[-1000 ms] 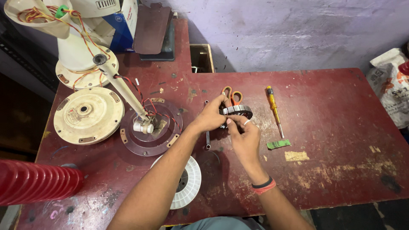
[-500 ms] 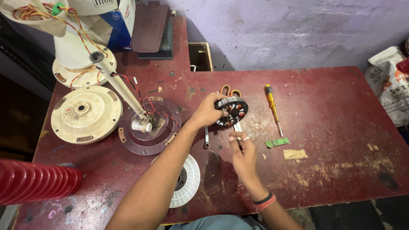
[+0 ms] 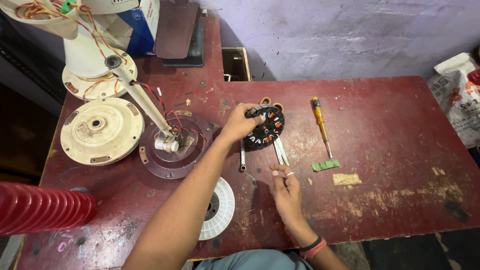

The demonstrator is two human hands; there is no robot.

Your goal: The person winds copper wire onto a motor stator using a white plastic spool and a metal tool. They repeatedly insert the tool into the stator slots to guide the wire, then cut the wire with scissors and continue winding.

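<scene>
My left hand grips a round black motor stator with copper windings, tilted up on edge on the dark red table. Orange-handled scissors lie under it, their blades pointing toward me. My right hand hovers just in front of the blades with fingers loosely curled, a ring on one finger and nothing in it. A small metal spanner lies beside my left wrist.
A yellow-handled screwdriver lies right of the stator, with a green tape scrap and a tan scrap. A cream fan housing, a wired fan rod on a plate, a white spool and a red ribbed object stand left.
My left hand tipped the stator up on its edge. My right hand let go of it and drew back toward me, in front of the scissors.
</scene>
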